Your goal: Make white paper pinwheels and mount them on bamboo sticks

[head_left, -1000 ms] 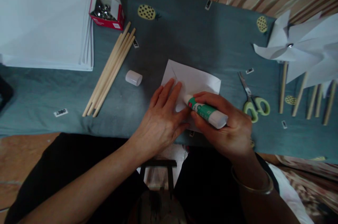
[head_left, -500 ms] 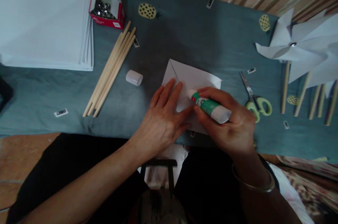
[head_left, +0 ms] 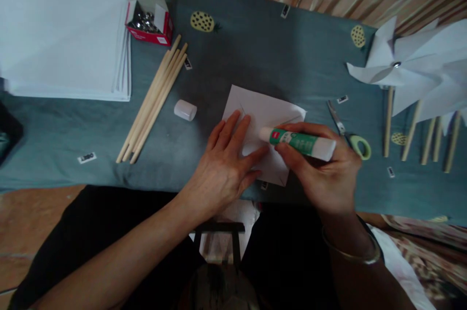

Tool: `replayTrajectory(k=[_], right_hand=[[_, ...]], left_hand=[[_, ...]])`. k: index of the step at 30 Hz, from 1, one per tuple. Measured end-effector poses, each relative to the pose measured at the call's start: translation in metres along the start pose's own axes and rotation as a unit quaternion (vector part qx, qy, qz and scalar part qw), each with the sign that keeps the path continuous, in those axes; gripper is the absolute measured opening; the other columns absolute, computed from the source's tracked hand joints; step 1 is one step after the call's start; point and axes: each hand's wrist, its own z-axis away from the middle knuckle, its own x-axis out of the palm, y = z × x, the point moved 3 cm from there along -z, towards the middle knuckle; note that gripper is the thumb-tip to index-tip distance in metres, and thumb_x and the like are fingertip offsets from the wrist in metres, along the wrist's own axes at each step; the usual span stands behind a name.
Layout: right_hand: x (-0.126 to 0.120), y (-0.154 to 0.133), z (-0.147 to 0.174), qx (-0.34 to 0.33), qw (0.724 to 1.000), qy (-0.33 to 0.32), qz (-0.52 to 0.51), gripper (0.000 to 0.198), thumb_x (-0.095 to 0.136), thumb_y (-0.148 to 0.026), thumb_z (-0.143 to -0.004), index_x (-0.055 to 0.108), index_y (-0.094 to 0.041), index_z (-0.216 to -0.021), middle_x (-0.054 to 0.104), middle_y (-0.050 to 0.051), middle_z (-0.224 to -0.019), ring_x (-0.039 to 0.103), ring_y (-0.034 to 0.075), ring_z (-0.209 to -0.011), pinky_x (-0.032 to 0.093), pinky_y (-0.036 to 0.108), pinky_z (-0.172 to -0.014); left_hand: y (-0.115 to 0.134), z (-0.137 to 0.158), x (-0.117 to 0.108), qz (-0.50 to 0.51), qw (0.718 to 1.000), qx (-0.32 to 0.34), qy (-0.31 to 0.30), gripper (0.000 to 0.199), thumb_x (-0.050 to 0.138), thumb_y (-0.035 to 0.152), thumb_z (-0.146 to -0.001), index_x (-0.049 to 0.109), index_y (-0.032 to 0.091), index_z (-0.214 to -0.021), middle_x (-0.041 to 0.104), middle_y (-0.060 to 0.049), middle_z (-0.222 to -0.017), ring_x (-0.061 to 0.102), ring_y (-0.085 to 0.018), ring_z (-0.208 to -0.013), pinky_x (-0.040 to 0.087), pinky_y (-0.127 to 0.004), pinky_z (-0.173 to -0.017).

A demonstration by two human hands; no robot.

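From my remote seat I judge this as gluing: near the worktop's [head_left: 233, 52] front edge, my left hand [head_left: 226, 164] spreads over the paper [head_left: 260, 108], my right hand [head_left: 326, 171] grips the glue stick [head_left: 297, 142], and the next stroke needs firm bracing.

Smooth, matt finish on white square paper sheet [head_left: 268, 105]. Faint gloss on green-and-white cylindrical plastic glue stick [head_left: 299, 143], white cylindrical plastic cap [head_left: 185, 110]. Smooth, matt surface on pale slender wooden rods [head_left: 155, 100]. Dull, lightly creased cloth in blue-green pineapple-print tablecloth [head_left: 248, 47]. Metallic sheen along blades [head_left: 333, 111] of green-looped scissors [head_left: 342, 129].
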Motion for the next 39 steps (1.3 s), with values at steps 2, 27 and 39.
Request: replayTrajectory(k=[2, 27, 39], right_hand=[[-0.001, 0.007, -0.003, 0.08, 0.988, 0.03, -0.13, 0.016, 0.079, -0.025, -0.075, 0.072, -0.022, -0.089, 0.075, -0.002, -0.083, 0.068, 0.011, -0.066, 0.058, 0.025, -0.064], [0.02, 0.007, 0.017, 0.261, 0.838, -0.057, -0.475, 0.018, 0.081, -0.026, -0.071, 0.071, -0.026, -0.086, 0.075, -0.006, -0.088, 0.071, 0.009, -0.076, 0.061, 0.021, -0.076], [0.012, 0.005, 0.025, 0.227, 0.873, -0.055, -0.429, 0.02, 0.08, -0.031, -0.071, 0.071, -0.027, -0.088, 0.074, -0.004, -0.091, 0.07, 0.012, -0.081, 0.061, 0.024, -0.074]], left_hand=[[-0.001, 0.0, 0.0, 0.008, 1.0, 0.0, 0.007, 0.042, 0.067, 0.033, -0.086, 0.062, 0.022, -0.126, 0.031, -0.018, -0.158, 0.02, -0.045, -0.147, 0.024, -0.065, -0.114], [0.015, -0.009, -0.01, 0.765, 0.557, -0.293, 0.135, 0.019, 0.079, 0.018, -0.072, 0.074, 0.017, -0.09, 0.074, -0.001, -0.092, 0.067, -0.013, -0.087, 0.05, -0.031, -0.094], [0.021, -0.003, -0.008, 0.762, 0.568, -0.29, 0.116, 0.02, 0.08, 0.02, -0.072, 0.074, 0.018, -0.091, 0.074, -0.002, -0.092, 0.069, -0.015, -0.087, 0.052, -0.032, -0.094]])
